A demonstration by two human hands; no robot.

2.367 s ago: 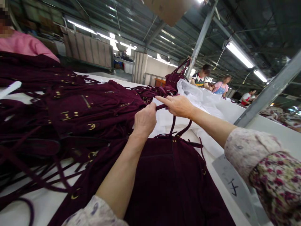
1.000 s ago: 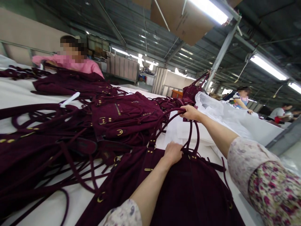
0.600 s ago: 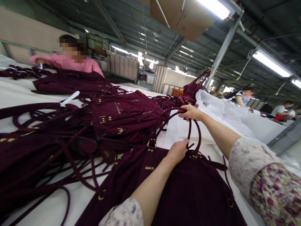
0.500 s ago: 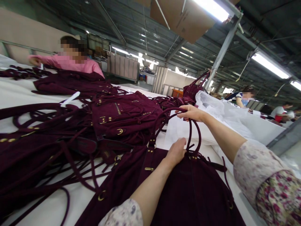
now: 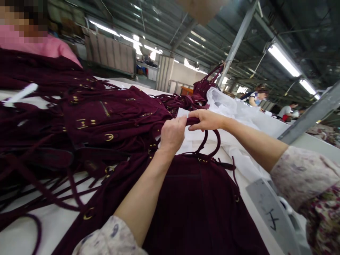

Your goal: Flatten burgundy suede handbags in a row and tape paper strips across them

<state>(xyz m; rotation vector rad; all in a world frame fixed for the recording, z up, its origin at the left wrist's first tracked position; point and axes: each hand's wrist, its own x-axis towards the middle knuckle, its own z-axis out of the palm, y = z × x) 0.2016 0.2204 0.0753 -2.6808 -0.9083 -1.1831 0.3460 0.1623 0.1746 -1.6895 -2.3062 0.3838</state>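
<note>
A dark burgundy bag (image 5: pixel 183 198) lies flat in front of me, its two looped handles at the far edge. My left hand (image 5: pixel 173 134) is closed around the bag handle (image 5: pixel 193 121). Beside it, my right hand (image 5: pixel 205 119) pinches the same handle between thumb and fingers. Below my right hand the other handle (image 5: pixel 218 143) arches up from the brass-studded top edge. The stretch of handle inside my left fist is hidden.
More burgundy bags (image 5: pixel 114 117) with brass fittings and tangled straps are heaped to the left. Thin white sheeting (image 5: pixel 225 102) lies beyond my right hand. A marked grey panel (image 5: pixel 273 212) is at right. A co-worker in a pink top (image 5: pixel 61 47) is at far left.
My left hand has risen from the bag's top edge to the handle, close beside my right hand. The view has swung to the right, bringing the grey panel into sight.
</note>
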